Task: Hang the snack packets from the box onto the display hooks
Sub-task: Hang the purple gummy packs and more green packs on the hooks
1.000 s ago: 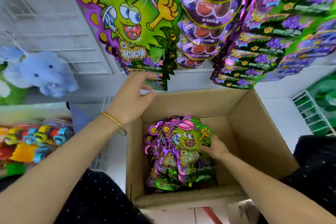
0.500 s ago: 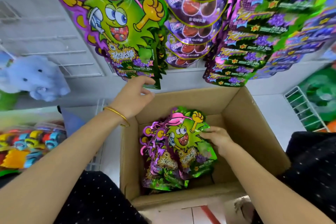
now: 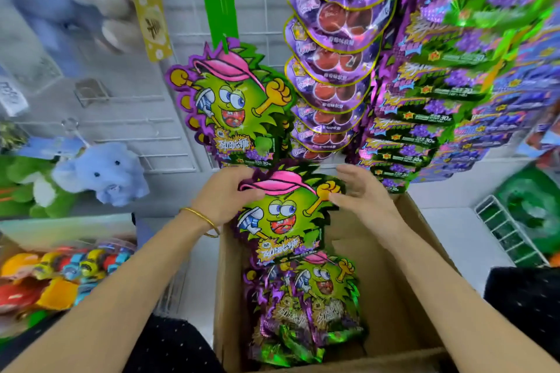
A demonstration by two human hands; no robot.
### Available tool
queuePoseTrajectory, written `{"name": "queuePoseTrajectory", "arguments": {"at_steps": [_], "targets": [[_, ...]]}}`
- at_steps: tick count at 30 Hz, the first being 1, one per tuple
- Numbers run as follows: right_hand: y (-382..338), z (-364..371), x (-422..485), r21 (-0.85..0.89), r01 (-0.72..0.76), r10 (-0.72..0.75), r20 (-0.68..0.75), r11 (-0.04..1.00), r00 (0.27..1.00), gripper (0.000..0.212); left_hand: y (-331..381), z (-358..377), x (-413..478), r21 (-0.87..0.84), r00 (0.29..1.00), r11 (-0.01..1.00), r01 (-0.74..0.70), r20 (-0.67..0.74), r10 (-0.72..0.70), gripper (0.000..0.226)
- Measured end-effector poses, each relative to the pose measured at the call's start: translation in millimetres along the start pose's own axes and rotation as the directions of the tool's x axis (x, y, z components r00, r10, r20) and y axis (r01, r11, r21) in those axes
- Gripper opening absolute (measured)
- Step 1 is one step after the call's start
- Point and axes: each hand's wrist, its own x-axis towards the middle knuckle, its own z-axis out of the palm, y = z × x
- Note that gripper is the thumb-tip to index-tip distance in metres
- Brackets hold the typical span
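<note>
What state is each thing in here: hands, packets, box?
Raised packet: upright, held up, not yet hung.
Left hand: grips its top.
Right hand: open, beside it.
Box: open, holds more packets.
Hung packet: hanging on the display.

Near centre a box (image 3: 418, 281), pile of packets (image 3: 306, 312) inside it, raised packet (image 3: 281, 215) above its far edge between left hand (image 3: 224, 200) and right hand (image 3: 363, 191), hung packet (image 3: 236, 109) just beyond, plush toy (image 3: 103, 172) far left, wire rack (image 3: 509, 233) right.

Green packet (image 3: 281, 215) — pink cap, purple edge; brown box (image 3: 403, 297).
</note>
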Motion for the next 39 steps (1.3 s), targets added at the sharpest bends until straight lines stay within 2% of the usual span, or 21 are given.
{"name": "queuePoseTrajectory", "arguments": {"at_steps": [2,3,6,8,9,10,12,13,15,18,21,23,27,34,39], "targets": [[-38,9,8,-0.165,0.260,-0.246,0.096,0.952,0.964,0.047,5,-14,-2,0.070,0.999,0.997,-0.023,-0.027,0.025,0.021],[-52,16,14,-0.242,0.342,-0.312,0.154,0.908,0.937,0.045,9,-21,-4,0.100,0.998,0.994,-0.035,-0.041,0.040,0.027],[-88,40,33,-0.361,0.463,-0.406,0.225,0.810,0.886,0.018,19,-42,-4,0.130,0.997,0.991,-0.044,-0.058,0.052,0.035],[-107,49,43,-0.355,0.487,-0.438,0.213,0.798,0.873,0.013,28,-63,1,0.073,0.996,0.997,-0.036,-0.079,0.042,0.022],[-116,51,48,-0.342,0.491,-0.445,0.209,0.801,0.871,0.013,35,-76,6,-0.002,0.991,0.999,-0.034,-0.129,0.033,0.008],[-126,53,53,-0.340,0.504,-0.458,0.210,0.794,0.864,0.013,40,-89,16,-0.066,0.976,0.997,-0.045,-0.217,0.030,0.018],[-146,55,61,-0.377,0.546,-0.501,0.218,0.748,0.838,0.014,57,-116,38,-0.119,0.900,0.987,-0.109,-0.433,0.047,0.041],[-156,57,64,-0.398,0.568,-0.527,0.219,0.720,0.821,0.015,67,-128,50,-0.114,0.849,0.984,-0.135,-0.525,0.056,0.045],[-176,62,69,-0.454,0.590,-0.564,0.208,0.668,0.799,0.016,84,-147,73,-0.131,0.791,0.978,-0.160,-0.610,0.048,0.049],[-200,69,79,-0.566,0.583,-0.622,0.151,0.583,0.768,0.016,95,-164,99,-0.225,0.810,0.963,-0.147,-0.587,-0.013,0.043],[-219,74,87,-0.618,0.567,-0.679,0.073,0.544,0.730,0.013,100,-174,107,-0.196,0.834,0.972,-0.133,-0.552,0.002,0.016],[-228,77,91,-0.665,0.547,-0.708,0.040,0.508,0.706,0.013,103,-178,104,-0.134,0.856,0.982,-0.133,-0.515,0.046,0.027],[-243,79,95,-0.740,0.505,-0.758,-0.010,0.444,0.652,0.016,110,-181,95,-0.123,0.887,0.982,-0.142,-0.457,0.071,0.032],[-249,84,98,-0.811,0.444,-0.759,-0.001,0.382,0.651,0.022,116,-180,94,-0.327,0.878,0.941,-0.083,-0.471,-0.086,0.022],[-245,86,96,-0.823,0.434,-0.745,0.020,0.367,0.667,0.019,119,-178,92,-0.440,0.856,0.898,-0.021,-0.472,-0.211,0.028]]}}
